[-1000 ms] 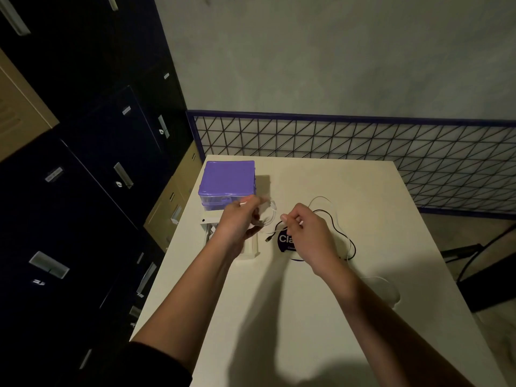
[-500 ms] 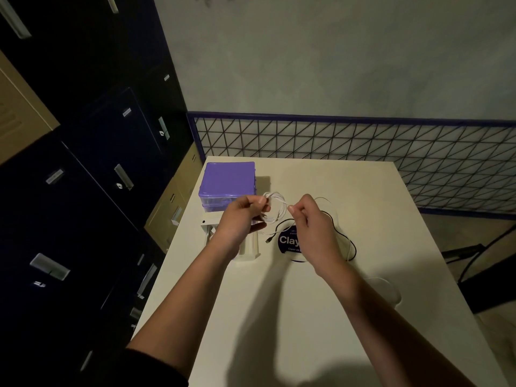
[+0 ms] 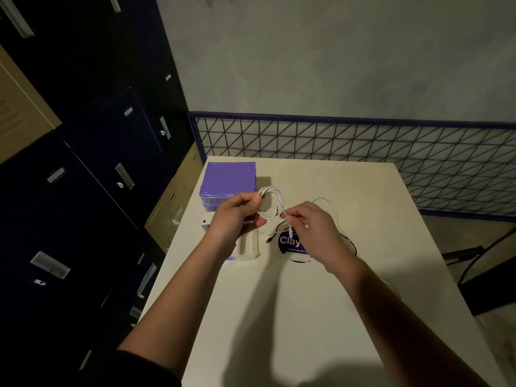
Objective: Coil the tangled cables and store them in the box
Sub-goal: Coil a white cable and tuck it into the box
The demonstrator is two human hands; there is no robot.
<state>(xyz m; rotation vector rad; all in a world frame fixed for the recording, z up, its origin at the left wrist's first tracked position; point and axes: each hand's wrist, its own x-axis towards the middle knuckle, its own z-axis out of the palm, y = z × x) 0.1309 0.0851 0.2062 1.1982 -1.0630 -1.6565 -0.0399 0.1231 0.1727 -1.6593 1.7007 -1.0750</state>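
A white cable (image 3: 272, 202) hangs in a small coil above the table. My left hand (image 3: 237, 216) pinches the top of the coil. My right hand (image 3: 312, 227) pinches the cable's loose end, whose plug dangles below the fingers. A black cable (image 3: 350, 243) lies in loose loops on the table under and behind my right hand, its plug end near the round sticker. The purple box (image 3: 229, 178) with its lid shut stands at the table's far left corner, just behind my left hand.
A small open white container (image 3: 248, 248) sits under my left wrist. A round dark sticker (image 3: 289, 243) lies on the white table (image 3: 307, 317). A wire grid fence (image 3: 363, 152) borders the far edge. Dark lockers (image 3: 83, 191) stand left.
Both hands have risen a little and the white cable's coil has grown into a clear loop between them. The black cable has stayed on the table.
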